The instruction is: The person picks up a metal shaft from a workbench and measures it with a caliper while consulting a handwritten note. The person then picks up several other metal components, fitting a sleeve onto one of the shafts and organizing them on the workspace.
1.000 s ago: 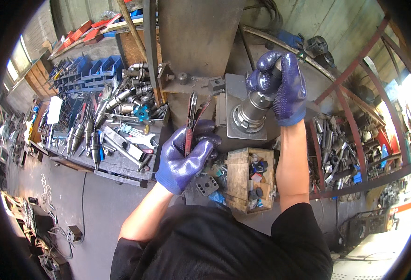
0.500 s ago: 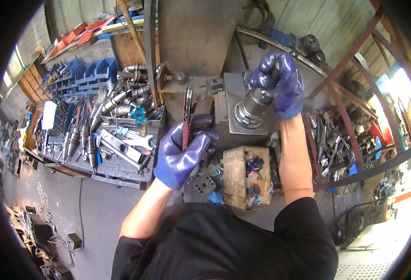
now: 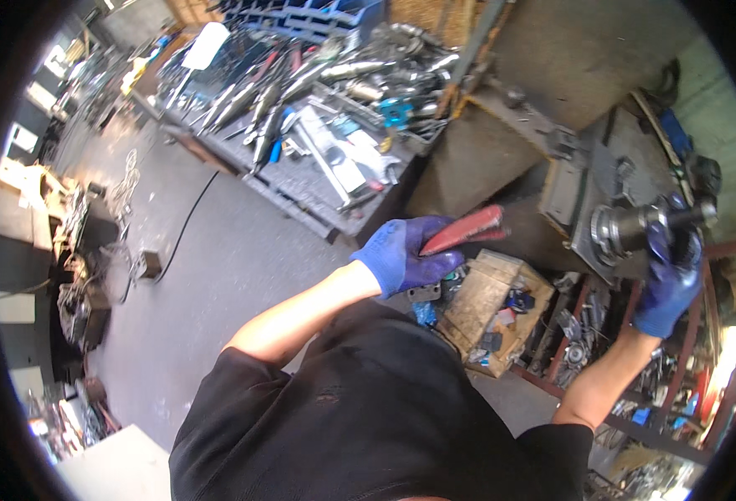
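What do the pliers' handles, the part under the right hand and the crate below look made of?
Pliers: handles look like red rubber or plastic sleeves, matt; the jaws are hidden.
Cylindrical part gripped by the right hand: bare metal, probably steel, with grey shine and ridged rings.
Crate: unfinished wood, pale with worn edges.
Both gloves: blue, seemingly coated fabric.

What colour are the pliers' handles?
Red, on the pliers in the left hand; head view.

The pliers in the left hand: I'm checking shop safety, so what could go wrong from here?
The left hand holds the red-handled pliers in midair, so they could drop onto the wooden box below. The right hand grips the metal shaft on the bench, where the glove might get pinched.
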The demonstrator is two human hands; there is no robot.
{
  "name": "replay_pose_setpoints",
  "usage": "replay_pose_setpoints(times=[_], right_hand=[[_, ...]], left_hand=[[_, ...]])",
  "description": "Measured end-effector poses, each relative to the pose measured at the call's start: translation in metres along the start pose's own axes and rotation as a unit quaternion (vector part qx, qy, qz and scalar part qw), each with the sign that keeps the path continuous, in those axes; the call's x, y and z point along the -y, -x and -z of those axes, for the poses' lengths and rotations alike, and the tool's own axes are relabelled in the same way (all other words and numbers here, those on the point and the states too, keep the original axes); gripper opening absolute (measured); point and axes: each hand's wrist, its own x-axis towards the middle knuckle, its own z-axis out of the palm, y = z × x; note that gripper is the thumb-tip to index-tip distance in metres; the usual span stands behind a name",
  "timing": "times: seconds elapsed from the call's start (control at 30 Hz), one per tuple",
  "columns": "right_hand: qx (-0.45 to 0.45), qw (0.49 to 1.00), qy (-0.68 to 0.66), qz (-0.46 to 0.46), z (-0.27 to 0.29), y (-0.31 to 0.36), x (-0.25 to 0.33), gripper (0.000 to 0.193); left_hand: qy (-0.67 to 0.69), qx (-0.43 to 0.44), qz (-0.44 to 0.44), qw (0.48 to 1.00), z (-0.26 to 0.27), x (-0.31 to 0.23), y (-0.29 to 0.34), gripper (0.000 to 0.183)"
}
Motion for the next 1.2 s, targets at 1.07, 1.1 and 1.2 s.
replay_pose_setpoints(times=[1.07, 1.1, 1.2], right_hand=[[0.535, 0.817, 0.206, -0.063, -0.482, 0.159, -0.025, 0.080], [0.550, 0.800, 0.229, -0.068, -0.489, 0.157, -0.021, 0.081], [0.573, 0.773, 0.256, -0.091, -0.497, 0.146, -0.005, 0.083]], left_hand=[[-0.371, 0.115, 0.155, 0.908, 0.183, 0.092, 0.122, 0.046], [-0.365, 0.095, 0.163, 0.912, 0.184, 0.094, 0.131, 0.044], [-0.335, 0.043, 0.172, 0.925, 0.186, 0.102, 0.154, 0.037]])
